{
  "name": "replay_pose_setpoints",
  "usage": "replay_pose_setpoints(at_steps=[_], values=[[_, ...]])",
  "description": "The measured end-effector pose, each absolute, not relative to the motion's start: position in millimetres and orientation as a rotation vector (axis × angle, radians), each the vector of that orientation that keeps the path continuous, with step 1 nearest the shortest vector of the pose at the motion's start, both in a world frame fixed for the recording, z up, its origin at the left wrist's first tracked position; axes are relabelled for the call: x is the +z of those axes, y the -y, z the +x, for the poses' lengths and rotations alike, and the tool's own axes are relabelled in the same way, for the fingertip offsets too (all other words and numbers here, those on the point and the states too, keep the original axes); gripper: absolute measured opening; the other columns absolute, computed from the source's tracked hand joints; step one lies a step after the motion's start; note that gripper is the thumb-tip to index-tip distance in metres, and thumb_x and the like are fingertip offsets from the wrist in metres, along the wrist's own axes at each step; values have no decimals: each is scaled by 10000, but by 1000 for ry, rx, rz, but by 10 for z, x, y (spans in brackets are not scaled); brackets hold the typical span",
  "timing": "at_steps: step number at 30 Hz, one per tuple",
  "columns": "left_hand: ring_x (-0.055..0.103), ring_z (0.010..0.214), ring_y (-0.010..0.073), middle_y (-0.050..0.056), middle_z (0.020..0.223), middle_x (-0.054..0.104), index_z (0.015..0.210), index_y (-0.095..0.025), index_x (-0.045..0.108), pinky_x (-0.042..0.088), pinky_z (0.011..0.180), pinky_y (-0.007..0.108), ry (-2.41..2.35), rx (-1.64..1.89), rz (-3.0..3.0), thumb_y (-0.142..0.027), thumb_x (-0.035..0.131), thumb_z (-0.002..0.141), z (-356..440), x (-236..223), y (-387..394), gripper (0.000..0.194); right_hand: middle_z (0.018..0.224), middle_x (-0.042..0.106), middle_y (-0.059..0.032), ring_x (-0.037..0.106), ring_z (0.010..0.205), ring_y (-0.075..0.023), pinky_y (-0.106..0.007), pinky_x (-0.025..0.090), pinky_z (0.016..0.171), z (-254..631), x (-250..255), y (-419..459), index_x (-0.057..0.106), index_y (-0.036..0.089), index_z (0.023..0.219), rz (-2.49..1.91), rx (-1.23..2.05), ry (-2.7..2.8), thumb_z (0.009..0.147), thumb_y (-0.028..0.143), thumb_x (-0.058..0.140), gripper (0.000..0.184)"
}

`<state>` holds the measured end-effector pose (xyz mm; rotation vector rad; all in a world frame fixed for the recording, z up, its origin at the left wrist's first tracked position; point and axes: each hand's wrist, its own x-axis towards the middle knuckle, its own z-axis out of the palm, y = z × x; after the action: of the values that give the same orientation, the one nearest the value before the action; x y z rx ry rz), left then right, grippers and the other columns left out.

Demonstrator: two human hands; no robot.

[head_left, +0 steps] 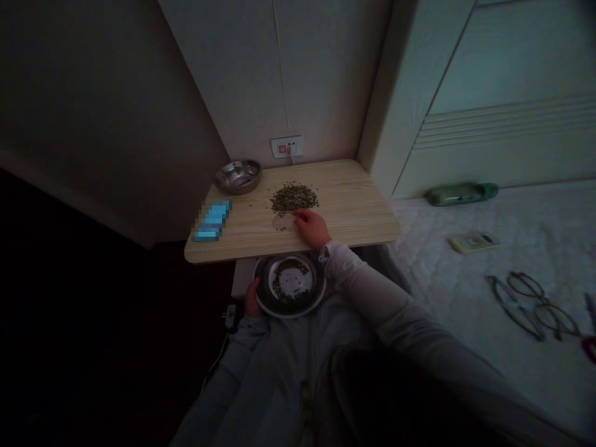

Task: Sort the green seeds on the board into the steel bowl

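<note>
OK — L grip (252,300) on bowl (320,282), R grip (313,229) pinched nr seeds (294,197).

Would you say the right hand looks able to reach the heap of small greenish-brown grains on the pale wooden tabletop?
Probably yes: the right hand is close to the heap of small greenish-brown grains, and nothing upright appears to block its fingers.

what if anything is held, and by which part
The left hand holds the lower metal bowl by its left side; whether the right hand grips anything cannot be told.
</note>
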<state>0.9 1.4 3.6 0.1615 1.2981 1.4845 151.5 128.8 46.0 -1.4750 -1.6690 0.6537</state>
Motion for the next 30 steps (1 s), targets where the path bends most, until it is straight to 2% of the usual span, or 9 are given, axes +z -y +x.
replay_pose_setpoints(at_steps=[3,8,12,18,25,30], values=[[623,702,181,2,535,645,491,-218,612,450,782,295,-1293,1505,148,-219,517,671,3,17,-20,203,811,632,-25,546,750,-141,-262,416,712,1518,462,-1278,610,183,961,-1475,651,1679,727,233,441,292],[622,638,165,33,598,669,495,-191,625,469,743,293,-1137,1409,45,-247,422,748,8,14,-21,329,806,630,-23,540,731,-135,-254,411,700,1521,461,-1269,607,181,967,-1471,648,1690,726,228,433,301],[616,607,150,18,544,652,467,-189,610,464,755,277,-1154,1452,1,-217,418,762,31,69,-6,352,803,627,-26,538,734,-138,-257,408,701,1528,467,-1260,610,174,960,-1456,651,1702,722,224,433,301],[619,767,204,42,569,654,476,-189,614,444,809,314,-1185,1451,-6,-223,423,748,31,80,-9,334,779,631,-13,544,702,-126,-247,415,686,1534,447,-1269,617,179,935,-1434,671,1710,719,226,448,278],[618,695,184,30,546,642,477,-187,617,428,824,308,-1190,1458,15,-231,464,715,-10,-35,-36,286,811,632,-25,544,735,-128,-249,414,700,1530,435,-1293,610,171,952,-1450,652,1674,727,222,438,287],[613,779,192,33,556,642,518,-179,638,410,846,294,-1226,1458,64,-235,487,689,-33,-63,-42,234,814,631,-32,546,748,-135,-255,411,711,1530,455,-1272,617,167,943,-1441,655,1685,720,220,450,283]])
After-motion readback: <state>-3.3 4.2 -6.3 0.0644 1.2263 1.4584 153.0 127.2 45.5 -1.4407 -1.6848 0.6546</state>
